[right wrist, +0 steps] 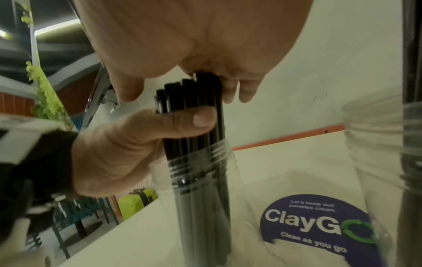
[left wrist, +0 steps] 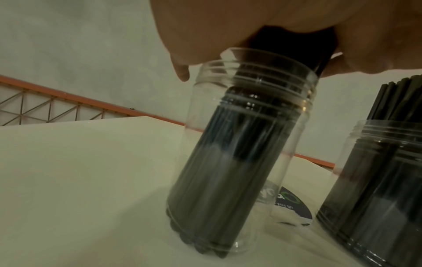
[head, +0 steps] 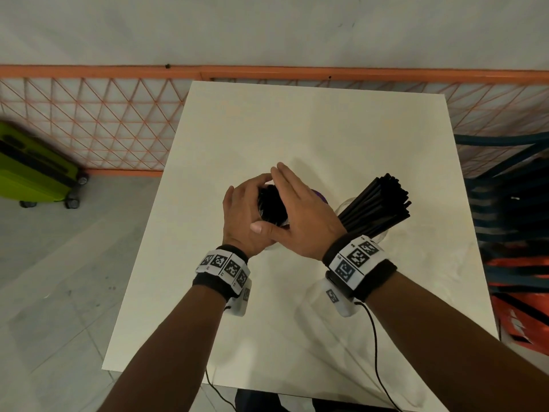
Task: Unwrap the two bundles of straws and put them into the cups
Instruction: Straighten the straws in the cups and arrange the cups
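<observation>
Left hand (head: pixel 246 215) is wrapped round a bundle of black straws (right wrist: pixel 196 115), thumb pinning them just above the rim of a clear plastic jar (left wrist: pixel 239 162), and that jar stands on the white table (head: pixel 312 129) with the straws reaching right down to its base. The jar is see-through, with screw-thread ridges at the neck; the straws are thin, glossy and packed tight. Right hand (head: pixel 300 215) lies flat across the straw tops, fingers straight and together, pressing rather than gripping. Just to the right of that jar sits a second clear jar (left wrist: pixel 374 180), already filled with black straws (head: pixel 377 203) fanning out and leaning away. Behind the first jar, a round purple ClayGo sticker (right wrist: pixel 319 224) lies on the tabletop.
</observation>
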A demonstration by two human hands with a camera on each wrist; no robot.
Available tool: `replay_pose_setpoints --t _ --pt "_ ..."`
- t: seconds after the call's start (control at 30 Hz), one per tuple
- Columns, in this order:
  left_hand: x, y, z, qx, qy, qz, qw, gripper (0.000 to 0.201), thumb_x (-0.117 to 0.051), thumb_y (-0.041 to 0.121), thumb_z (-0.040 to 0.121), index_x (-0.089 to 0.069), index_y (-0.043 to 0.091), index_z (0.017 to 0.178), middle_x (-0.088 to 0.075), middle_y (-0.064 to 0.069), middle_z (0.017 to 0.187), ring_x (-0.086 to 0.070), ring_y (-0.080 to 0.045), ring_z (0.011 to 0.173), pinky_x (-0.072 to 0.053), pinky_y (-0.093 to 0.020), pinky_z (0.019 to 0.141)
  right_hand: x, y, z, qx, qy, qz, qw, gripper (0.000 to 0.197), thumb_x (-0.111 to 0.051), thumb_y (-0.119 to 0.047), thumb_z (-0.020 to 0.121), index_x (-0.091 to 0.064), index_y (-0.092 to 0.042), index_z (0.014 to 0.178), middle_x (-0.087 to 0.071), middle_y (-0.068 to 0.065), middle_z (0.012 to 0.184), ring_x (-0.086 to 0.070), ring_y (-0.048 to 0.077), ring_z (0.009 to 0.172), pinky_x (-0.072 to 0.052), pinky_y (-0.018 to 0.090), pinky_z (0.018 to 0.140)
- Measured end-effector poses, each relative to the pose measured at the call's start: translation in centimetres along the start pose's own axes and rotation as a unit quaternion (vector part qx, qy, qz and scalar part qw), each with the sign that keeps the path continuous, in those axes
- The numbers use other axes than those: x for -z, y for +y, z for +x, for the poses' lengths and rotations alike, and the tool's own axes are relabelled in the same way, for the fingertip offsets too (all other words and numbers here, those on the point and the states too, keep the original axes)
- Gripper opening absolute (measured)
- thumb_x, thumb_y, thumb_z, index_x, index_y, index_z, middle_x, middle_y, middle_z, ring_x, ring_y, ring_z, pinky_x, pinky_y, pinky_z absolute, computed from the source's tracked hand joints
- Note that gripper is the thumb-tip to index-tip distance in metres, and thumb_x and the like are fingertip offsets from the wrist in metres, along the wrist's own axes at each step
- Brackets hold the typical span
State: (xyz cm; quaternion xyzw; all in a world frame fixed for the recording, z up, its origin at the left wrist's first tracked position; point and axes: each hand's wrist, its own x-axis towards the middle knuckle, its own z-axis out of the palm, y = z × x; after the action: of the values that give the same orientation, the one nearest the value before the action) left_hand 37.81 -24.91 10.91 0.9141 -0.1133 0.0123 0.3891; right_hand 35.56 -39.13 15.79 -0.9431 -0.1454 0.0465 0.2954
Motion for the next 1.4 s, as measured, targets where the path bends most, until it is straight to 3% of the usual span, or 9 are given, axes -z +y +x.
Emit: replay_pose_setpoints --t 0.27,0.43,0.63,0.9,1.07,1.17,1.23,1.33,1.4 --pt "-0.3 0.4 0.5 0.037 -0.009 0.066 0.997 0.072 -0.044 0.056 0.066 -0.048 0.026 0.13 -0.065 0.0 0.122 -0.055 -0.028 0.119 -0.031 -0.056 0.113 -0.6 -0.3 0.4 -0.001 0.038 -0.05 0.998 0.093 -0.05 -0.063 0.088 -0.022 0.001 0.15 -0.023 0.021 0.158 -0.022 0.029 0.147 -0.019 0.034 0.117" --pt "-0.1 0.5 0.8 0.037 -0.017 0.085 0.996 0.075 -0.041 0.057 0.065 -0.046 0.023 0.131 -0.065 0.002 0.117 -0.057 -0.029 0.115 -0.031 -0.056 0.112 -0.6 -0.4 0.6 0.0 0.055 -0.056 0.997 0.092 -0.049 -0.064 0.087 -0.027 0.001 0.148 -0.034 0.018 0.153 -0.035 0.029 0.139 -0.029 0.034 0.113" --pt "0.1 0.5 0.5 0.039 -0.021 0.043 0.998 0.081 -0.048 0.057 0.063 -0.037 0.025 0.137 -0.065 0.005 0.115 -0.058 -0.025 0.115 -0.024 -0.055 0.117 -0.6 -0.1 0.7 0.003 0.069 -0.049 0.996 0.094 -0.05 -0.067 0.086 -0.024 -0.003 0.15 -0.031 0.015 0.155 -0.03 0.027 0.143 -0.028 0.038 0.116" --pt "0.9 0.4 0.3 0.036 -0.014 -0.037 0.999 0.102 -0.067 0.061 0.05 -0.039 0.019 0.138 -0.06 0.004 0.13 -0.059 -0.021 0.116 -0.034 -0.056 0.11 2.0 -0.6 -1.3 -0.023 0.113 0.039 0.993 0.085 -0.047 -0.063 0.088 -0.026 -0.009 0.15 -0.029 0.009 0.156 -0.025 0.023 0.143 -0.026 0.032 0.114" --pt "1.6 0.1 -1.5 0.073 0.053 -0.155 0.984 0.129 -0.084 0.072 0.039 -0.031 0.023 0.146 -0.05 0.006 0.141 -0.047 -0.011 0.133 -0.039 -0.051 0.112 4.1 -1.1 -5.7 -0.056 0.208 0.155 0.964 0.06 -0.057 -0.052 0.089 -0.047 -0.016 0.137 -0.044 -0.002 0.138 -0.044 0.013 0.128 -0.042 0.027 0.103" --pt "1.8 0.6 -4.2 0.066 0.125 -0.132 0.981 0.112 -0.086 0.061 0.049 -0.036 0.021 0.141 -0.048 0.003 0.14 -0.046 -0.015 0.133 -0.04 -0.05 0.11 5.1 -1.2 -8.6 -0.074 0.237 0.196 0.949 0.038 -0.063 -0.039 0.089 -0.059 -0.018 0.121 -0.054 -0.005 0.122 -0.056 0.009 0.11 -0.044 0.013 0.088" --pt "1.6 2.2 -6.2 -0.016 0.172 -0.068 0.983 0.085 -0.081 0.057 0.063 -0.046 0.016 0.129 -0.053 0.003 0.123 -0.056 -0.025 0.115 -0.048 -0.05 0.096 5.9 -0.8 -10.3 -0.077 0.247 0.191 0.947 0.027 -0.067 -0.03 0.089 -0.062 -0.019 0.112 -0.059 -0.004 0.113 -0.059 0.011 0.102 -0.047 0.017 0.082" --pt "-0.1 5.2 -8.1 -0.16 0.077 -0.039 0.983 0.053 -0.072 0.054 0.08 -0.055 0.017 0.114 -0.06 0.003 0.099 -0.06 -0.016 0.084 -0.054 -0.041 0.071 7.1 0.8 -11.9 -0.083 0.261 0.159 0.949 0.023 -0.064 -0.033 0.088 -0.061 -0.023 0.109 -0.06 -0.007 0.109 -0.059 0.01 0.098 -0.049 0.02 0.08" --pt "-2.2 7.2 -7.8 -0.144 -0.05 -0.059 0.987 0.066 -0.073 0.059 0.075 -0.05 0.023 0.125 -0.062 0.003 0.111 -0.059 -0.01 0.092 -0.055 -0.035 0.078 7.8 2.4 -12.2 -0.109 0.26 0.136 0.95 0.025 -0.063 -0.034 0.088 -0.061 -0.024 0.111 -0.06 -0.01 0.11 -0.059 0.008 0.1 -0.051 0.023 0.081"
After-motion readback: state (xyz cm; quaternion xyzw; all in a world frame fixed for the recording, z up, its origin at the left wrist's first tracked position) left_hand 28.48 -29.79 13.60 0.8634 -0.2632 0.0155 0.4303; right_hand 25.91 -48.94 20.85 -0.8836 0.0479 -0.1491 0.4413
